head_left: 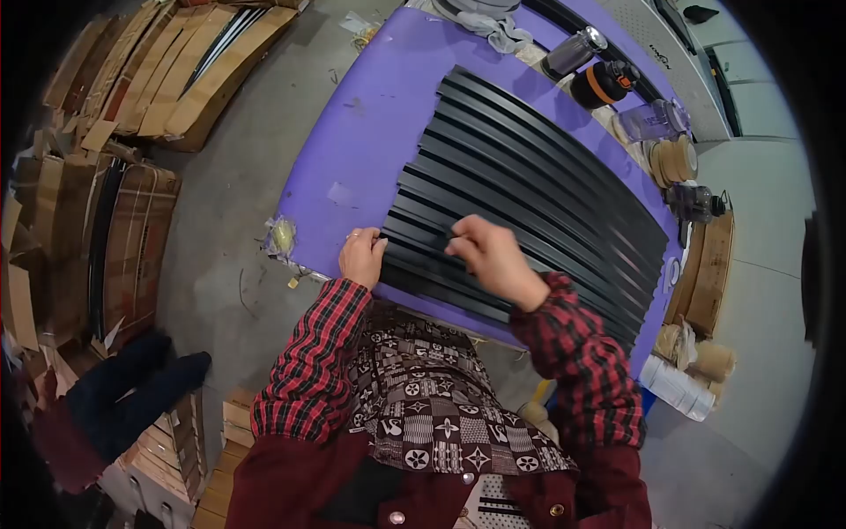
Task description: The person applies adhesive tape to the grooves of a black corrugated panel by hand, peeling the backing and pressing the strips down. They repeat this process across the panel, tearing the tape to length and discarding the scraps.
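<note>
Long black strips lie side by side across a purple-covered table. My left hand is at the left end of the nearest strips, its thumb and fingers pressed together at the strip edge; whether it grips a strip is hard to tell. Over the middle of the near strips, my right hand is raised with fingers curled into a pinch. Anything between those fingertips is too small or hidden to make out.
Bottles, a clear jar and tape rolls line the table's far right edge. Grey cloth lies at the top. Cardboard boxes stand on the left. Another person is at the lower left.
</note>
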`<state>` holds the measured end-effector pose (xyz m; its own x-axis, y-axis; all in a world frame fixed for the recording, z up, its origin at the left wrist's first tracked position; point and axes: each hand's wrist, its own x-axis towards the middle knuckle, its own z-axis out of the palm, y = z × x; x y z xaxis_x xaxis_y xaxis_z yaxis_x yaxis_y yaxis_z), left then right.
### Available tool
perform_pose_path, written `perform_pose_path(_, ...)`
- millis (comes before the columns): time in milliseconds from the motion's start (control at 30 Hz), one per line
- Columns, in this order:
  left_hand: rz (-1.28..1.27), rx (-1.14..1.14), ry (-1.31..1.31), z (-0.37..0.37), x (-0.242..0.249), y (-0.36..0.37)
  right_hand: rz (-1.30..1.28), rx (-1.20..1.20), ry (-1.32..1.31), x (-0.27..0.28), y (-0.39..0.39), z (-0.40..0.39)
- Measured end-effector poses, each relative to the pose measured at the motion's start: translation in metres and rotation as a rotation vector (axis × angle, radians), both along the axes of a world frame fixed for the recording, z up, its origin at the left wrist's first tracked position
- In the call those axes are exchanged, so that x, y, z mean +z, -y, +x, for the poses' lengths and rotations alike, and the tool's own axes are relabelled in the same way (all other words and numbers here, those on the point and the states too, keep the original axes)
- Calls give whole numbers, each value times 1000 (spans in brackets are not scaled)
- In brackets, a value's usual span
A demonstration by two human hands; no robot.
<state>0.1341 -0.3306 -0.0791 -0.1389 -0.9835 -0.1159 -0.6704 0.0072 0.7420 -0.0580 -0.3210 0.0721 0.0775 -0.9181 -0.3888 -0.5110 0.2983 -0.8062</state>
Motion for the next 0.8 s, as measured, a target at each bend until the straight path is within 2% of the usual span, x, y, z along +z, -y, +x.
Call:
perform_pose_path(67, 53, 54, -96, 1, 1, 0, 44, 13, -61, -51, -2, 30)
perform_pose_path(133, 74, 50, -103, 2, 1, 1, 99, -32, -72, -80, -4, 46)
perform_pose_path(167, 77, 46, -113, 3, 0, 1, -54, -54, -105, -93, -5, 50)
perform_pose_path(300, 79, 36, -142, 4, -3, 2, 73, -62, -140, -110, 6, 55)
perform_pose_path(367, -20, 22, -141, 5, -4, 2, 79, -36, -172, -116, 11, 58)
perform_pose_path(600, -26, 44, -160, 4, -5, 2, 189, -50, -210, -116, 22, 62)
perform_pose_path(800, 11, 74, -169, 0, -1, 5, 181, -23, -301, -113, 25, 66)
